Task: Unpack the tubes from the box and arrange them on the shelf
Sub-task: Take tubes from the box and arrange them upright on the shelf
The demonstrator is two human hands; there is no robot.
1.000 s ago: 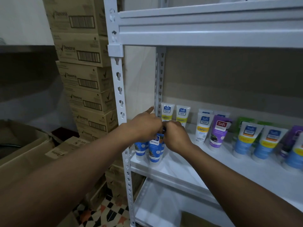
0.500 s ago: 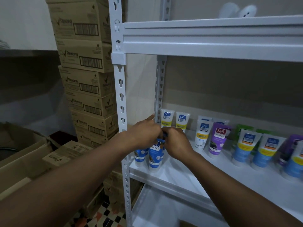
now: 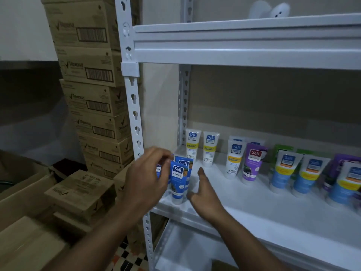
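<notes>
At the shelf's [image 3: 254,210] near left corner, at about seven o'clock from the back row of yellow-banded tubes [image 3: 192,147], a small cluster of blue tubes [image 3: 178,180] stands cap-down on the white board; the left hand [image 3: 145,180] sits at nine o'clock of the cluster, fingers curled against the tube partly hidden behind the front one, though whether it truly pinches that tube cannot be told through the blur; the right hand [image 3: 203,192] is at three o'clock of the cluster, spread and holding nothing, its fingertips just beside the front tube; further tubes, purple [image 3: 252,163] and blue-and-yellow [image 3: 283,173], stand well apart toward three o'clock; the risk, as I judge it, is that these narrow-based tubes stand close together near the front lip, so a brush from either hand could topple one into its neighbours or off the edge toward the cardboard boxes [image 3: 82,192] at eight o'clock.
</notes>
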